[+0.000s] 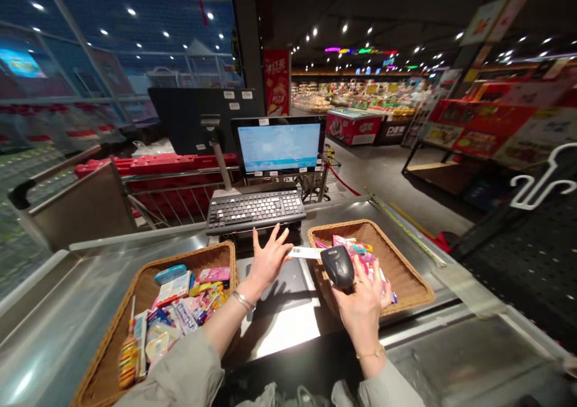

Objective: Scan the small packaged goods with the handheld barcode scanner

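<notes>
My left hand (269, 261) is above the counter, just in front of the keyboard (256, 208). Its thumb and forefinger meet the end of a white strip printed with a barcode (303, 252), while the other fingers stretch toward the keys. In my right hand (364, 308) is a black barcode scanner (337, 266), its head close to the strip's right end; the palm and part of the grip are hidden. Behind that hand, a wicker basket (408, 275) holds small colourful packets (349, 243). To the left, another wicker basket (106, 341) contains several packaged sweets and small goods (180, 311).
A lit monitor (279, 145) stands behind the keyboard, with a second dark screen (202, 118) turned away beside it. The metal counter (40, 317) extends to both sides. White hangers (541, 184) hang at right. Beyond are a red freezer (354, 125) and store shelves.
</notes>
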`<state>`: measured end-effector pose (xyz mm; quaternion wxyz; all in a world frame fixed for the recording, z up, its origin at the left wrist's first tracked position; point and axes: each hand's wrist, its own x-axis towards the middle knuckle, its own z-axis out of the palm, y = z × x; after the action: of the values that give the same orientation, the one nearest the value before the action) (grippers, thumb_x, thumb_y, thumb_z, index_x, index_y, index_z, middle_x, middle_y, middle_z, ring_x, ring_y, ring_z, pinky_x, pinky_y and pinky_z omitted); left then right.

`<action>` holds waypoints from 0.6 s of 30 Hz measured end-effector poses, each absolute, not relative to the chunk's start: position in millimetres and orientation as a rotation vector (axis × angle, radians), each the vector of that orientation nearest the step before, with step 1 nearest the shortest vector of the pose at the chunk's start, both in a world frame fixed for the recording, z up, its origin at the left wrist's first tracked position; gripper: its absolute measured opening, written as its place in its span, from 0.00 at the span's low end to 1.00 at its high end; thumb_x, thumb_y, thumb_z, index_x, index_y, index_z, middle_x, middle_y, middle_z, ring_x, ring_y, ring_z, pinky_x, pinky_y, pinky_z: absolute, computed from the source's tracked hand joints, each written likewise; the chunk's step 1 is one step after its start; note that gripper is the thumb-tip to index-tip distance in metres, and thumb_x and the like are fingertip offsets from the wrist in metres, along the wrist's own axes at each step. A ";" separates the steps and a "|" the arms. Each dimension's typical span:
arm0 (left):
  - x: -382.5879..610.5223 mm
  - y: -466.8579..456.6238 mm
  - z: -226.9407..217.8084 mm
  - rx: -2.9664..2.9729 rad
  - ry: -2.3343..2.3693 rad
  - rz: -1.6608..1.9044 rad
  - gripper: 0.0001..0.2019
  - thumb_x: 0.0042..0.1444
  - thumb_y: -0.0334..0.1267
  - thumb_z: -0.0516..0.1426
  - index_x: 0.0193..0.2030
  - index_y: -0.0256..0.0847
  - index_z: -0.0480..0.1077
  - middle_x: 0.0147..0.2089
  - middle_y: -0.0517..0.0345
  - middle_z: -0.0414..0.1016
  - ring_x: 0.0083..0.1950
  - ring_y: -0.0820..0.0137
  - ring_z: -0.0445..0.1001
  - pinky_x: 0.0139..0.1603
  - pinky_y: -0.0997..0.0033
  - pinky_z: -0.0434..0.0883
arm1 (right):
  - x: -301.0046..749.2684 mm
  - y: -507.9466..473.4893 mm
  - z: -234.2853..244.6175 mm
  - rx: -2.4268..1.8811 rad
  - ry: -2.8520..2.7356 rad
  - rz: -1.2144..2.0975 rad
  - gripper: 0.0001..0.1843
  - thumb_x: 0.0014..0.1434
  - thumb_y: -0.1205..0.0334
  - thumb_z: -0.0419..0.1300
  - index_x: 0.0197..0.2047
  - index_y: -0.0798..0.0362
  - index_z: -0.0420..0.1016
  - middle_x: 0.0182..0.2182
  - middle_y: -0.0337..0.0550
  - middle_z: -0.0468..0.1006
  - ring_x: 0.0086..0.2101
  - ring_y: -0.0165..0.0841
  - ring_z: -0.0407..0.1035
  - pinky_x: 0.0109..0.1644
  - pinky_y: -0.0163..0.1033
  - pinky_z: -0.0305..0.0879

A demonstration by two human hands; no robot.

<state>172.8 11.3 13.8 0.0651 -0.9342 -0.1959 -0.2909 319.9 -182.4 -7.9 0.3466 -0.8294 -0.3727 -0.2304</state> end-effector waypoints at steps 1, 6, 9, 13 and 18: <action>180.0 10.4 12.2 -2.838 -0.567 -0.862 0.12 0.65 0.43 0.51 0.50 0.45 0.70 0.66 0.49 0.66 0.71 0.55 0.54 0.66 0.27 0.26 | 324.3 -186.0 -8.9 -2.161 -0.934 -0.607 0.22 0.57 0.44 0.55 0.45 0.50 0.77 0.55 0.49 0.74 0.65 0.49 0.47 0.63 0.61 0.40; 212.5 7.4 1.8 -2.895 -0.465 -0.821 0.12 0.64 0.45 0.52 0.50 0.46 0.70 0.67 0.50 0.64 0.72 0.55 0.53 0.67 0.28 0.27 | 344.0 -202.4 -15.8 -2.180 -0.822 -0.659 0.25 0.58 0.44 0.53 0.49 0.53 0.75 0.54 0.51 0.74 0.64 0.49 0.48 0.63 0.61 0.39; 230.1 3.5 -2.3 -2.909 -0.461 -0.821 0.11 0.64 0.44 0.53 0.50 0.46 0.71 0.66 0.51 0.66 0.72 0.56 0.53 0.67 0.28 0.27 | 352.6 -209.9 -19.7 -2.194 -0.766 -0.681 0.24 0.58 0.46 0.52 0.48 0.54 0.75 0.53 0.53 0.75 0.64 0.49 0.48 0.63 0.63 0.37; 251.3 -3.3 -6.1 -2.919 -0.483 -0.832 0.10 0.64 0.42 0.53 0.48 0.45 0.71 0.65 0.50 0.67 0.71 0.54 0.55 0.67 0.27 0.29 | 362.2 -217.8 -24.3 -2.241 -0.725 -0.688 0.22 0.58 0.47 0.51 0.44 0.54 0.76 0.53 0.53 0.74 0.64 0.50 0.49 0.62 0.63 0.37; 274.9 -9.8 -10.4 -2.942 -0.482 -0.848 0.09 0.65 0.37 0.51 0.46 0.44 0.72 0.63 0.48 0.69 0.70 0.54 0.57 0.67 0.27 0.32 | 372.9 -224.7 -27.3 -2.295 -0.698 -0.689 0.23 0.59 0.46 0.50 0.44 0.54 0.77 0.53 0.52 0.75 0.64 0.49 0.49 0.63 0.61 0.38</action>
<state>274.9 -9.8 -10.4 0.0210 -0.9490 -0.1556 -0.2736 372.9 -224.7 -27.3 0.3171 -0.8721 -0.2654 -0.2618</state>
